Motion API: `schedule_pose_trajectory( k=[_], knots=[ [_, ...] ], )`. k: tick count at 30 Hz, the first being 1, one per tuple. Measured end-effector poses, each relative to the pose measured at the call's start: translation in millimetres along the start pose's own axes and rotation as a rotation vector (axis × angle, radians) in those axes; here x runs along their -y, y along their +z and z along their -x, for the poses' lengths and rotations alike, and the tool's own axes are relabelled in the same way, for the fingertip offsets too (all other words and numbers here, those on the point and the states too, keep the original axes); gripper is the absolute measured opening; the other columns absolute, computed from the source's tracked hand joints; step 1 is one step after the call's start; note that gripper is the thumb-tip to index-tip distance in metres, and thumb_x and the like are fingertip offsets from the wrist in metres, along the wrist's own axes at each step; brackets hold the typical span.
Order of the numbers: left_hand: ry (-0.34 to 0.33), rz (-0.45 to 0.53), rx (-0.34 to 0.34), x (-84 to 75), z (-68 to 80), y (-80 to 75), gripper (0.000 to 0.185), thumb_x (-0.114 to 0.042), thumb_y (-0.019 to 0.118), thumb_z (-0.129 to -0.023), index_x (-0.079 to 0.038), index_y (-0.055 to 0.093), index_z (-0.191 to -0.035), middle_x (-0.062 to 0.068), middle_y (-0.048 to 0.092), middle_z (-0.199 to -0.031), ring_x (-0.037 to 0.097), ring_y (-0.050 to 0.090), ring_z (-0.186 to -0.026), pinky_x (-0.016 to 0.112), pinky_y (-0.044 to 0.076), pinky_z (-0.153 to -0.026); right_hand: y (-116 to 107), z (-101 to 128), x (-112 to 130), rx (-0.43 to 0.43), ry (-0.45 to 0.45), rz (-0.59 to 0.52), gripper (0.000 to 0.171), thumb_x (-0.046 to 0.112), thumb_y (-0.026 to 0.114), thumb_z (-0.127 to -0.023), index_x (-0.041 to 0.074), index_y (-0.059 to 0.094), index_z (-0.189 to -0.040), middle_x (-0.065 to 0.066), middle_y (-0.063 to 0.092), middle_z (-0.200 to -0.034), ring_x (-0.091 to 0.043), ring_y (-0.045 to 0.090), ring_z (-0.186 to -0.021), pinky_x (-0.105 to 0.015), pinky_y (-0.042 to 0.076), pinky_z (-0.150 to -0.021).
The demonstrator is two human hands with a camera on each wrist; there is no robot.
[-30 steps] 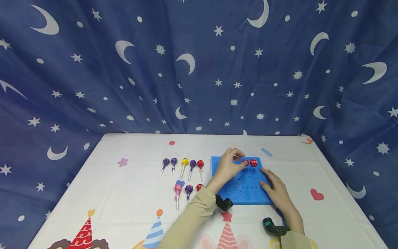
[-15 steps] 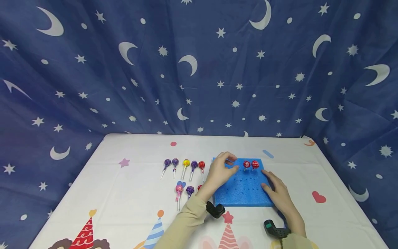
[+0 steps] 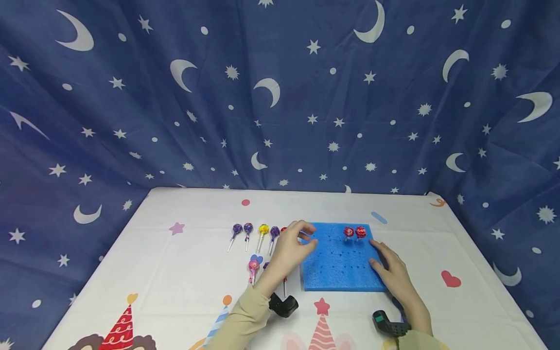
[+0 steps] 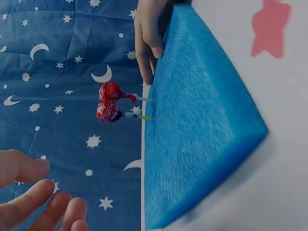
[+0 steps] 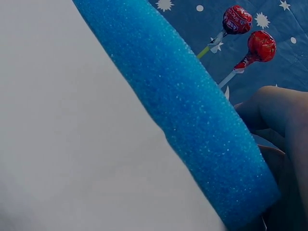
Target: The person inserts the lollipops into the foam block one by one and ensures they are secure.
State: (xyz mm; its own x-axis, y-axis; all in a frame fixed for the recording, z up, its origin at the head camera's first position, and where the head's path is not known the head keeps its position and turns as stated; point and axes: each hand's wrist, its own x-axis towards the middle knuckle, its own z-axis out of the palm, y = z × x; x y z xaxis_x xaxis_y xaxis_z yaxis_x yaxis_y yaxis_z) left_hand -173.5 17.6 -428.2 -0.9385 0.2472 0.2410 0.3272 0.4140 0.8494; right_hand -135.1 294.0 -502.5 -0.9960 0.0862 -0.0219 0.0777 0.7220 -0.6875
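Two red-wrapped lollipops [image 3: 348,232] stand upright by their sticks near the far right corner of a blue foam block [image 3: 337,277] dotted with small holes. My left hand [image 3: 288,250] is held over the block's left edge, fingers loosely bent and holding nothing; the left wrist view shows its thumb and fingertips apart. Along the block's right edge rests my right hand [image 3: 393,272], its fingertips touching the side. The right wrist view shows those fingers [image 5: 274,110] against the foam, close to the lollipop [image 5: 262,45] with a white stick.
Left of the block, loose lollipops lie in two rows: purple ones [image 3: 236,229], a yellow one [image 3: 263,229], a pink one [image 3: 253,265] and red ones, some partly hidden by my left hand and arm. A blue star-and-moon curtain [image 3: 297,97] hangs behind the white table.
My left hand has let go of the left red lollipop in the foam and moved left, away from it, toward the loose lollipops. The right hand has stayed at the block's edge.
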Motion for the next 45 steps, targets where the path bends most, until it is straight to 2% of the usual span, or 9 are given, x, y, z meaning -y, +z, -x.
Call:
schedule_pose_trajectory(
  k=[6,14,27,31,37,45],
  knots=[
    [-0.008,-0.029,-0.01,8.3,13.4,-19.3,0.02,-0.011,0.069,-0.084,-0.006,0.065,-0.104,0.008,0.065,-0.102,0.021,0.064,-0.089,0.021,0.053,-0.072,-1.6,-1.3,-1.3,-0.011,-0.025,-0.001,0.056,0.028,0.051,-0.098,0.015,0.033,-0.149,-0.025,0.022,-0.156,-0.051,0.015,-0.143,-0.076,0.013,-0.106],
    [-0.066,-0.093,-0.031,20.5,28.5,-43.4,0.019,-0.009,0.069,-0.083,-0.007,0.065,-0.102,0.007,0.065,-0.1,0.021,0.063,-0.087,0.021,0.051,-0.071,0.3,-3.8,-0.8,-0.014,-0.02,-0.002,0.057,0.028,0.05,-0.098,0.015,0.032,-0.15,-0.025,0.021,-0.157,-0.051,0.014,-0.143,-0.077,0.013,-0.105],
    [-0.105,-0.227,-0.07,42.7,42.5,-71.7,0.017,-0.011,0.071,-0.082,-0.01,0.066,-0.098,0.004,0.064,-0.096,0.018,0.064,-0.086,0.023,0.051,-0.071,-0.1,-3.5,-0.2,-0.02,-0.021,-0.009,0.056,0.027,0.05,-0.097,0.015,0.033,-0.149,-0.025,0.021,-0.157,-0.051,0.015,-0.143,-0.077,0.013,-0.105],
    [-0.112,-0.257,-0.06,47.5,46.6,-78.5,0.017,-0.013,0.071,-0.083,-0.009,0.066,-0.098,0.003,0.064,-0.097,0.018,0.064,-0.087,0.026,0.051,-0.072,0.4,-3.9,-1.1,-0.018,-0.017,-0.01,0.056,0.028,0.05,-0.098,0.015,0.033,-0.149,-0.025,0.021,-0.157,-0.05,0.014,-0.144,-0.077,0.012,-0.106],
    [-0.134,-0.296,-0.036,55.3,52.2,-85.7,0.016,-0.014,0.07,-0.083,-0.01,0.066,-0.098,0.002,0.065,-0.096,0.02,0.065,-0.086,0.035,0.053,-0.076,1.5,-3.4,-1.2,-0.017,-0.024,-0.007,0.056,0.027,0.05,-0.097,0.015,0.033,-0.149,-0.025,0.021,-0.157,-0.051,0.015,-0.143,-0.077,0.013,-0.105],
    [-0.179,-0.369,0.02,65.8,56.0,-91.7,0.019,-0.016,0.072,-0.082,-0.011,0.067,-0.099,0.002,0.065,-0.098,0.016,0.064,-0.084,0.033,0.049,-0.071,1.5,-3.3,-0.6,-0.017,-0.024,-0.002,0.056,0.028,0.05,-0.097,0.015,0.033,-0.149,-0.025,0.022,-0.156,-0.051,0.015,-0.143,-0.077,0.012,-0.105]
  ],
)
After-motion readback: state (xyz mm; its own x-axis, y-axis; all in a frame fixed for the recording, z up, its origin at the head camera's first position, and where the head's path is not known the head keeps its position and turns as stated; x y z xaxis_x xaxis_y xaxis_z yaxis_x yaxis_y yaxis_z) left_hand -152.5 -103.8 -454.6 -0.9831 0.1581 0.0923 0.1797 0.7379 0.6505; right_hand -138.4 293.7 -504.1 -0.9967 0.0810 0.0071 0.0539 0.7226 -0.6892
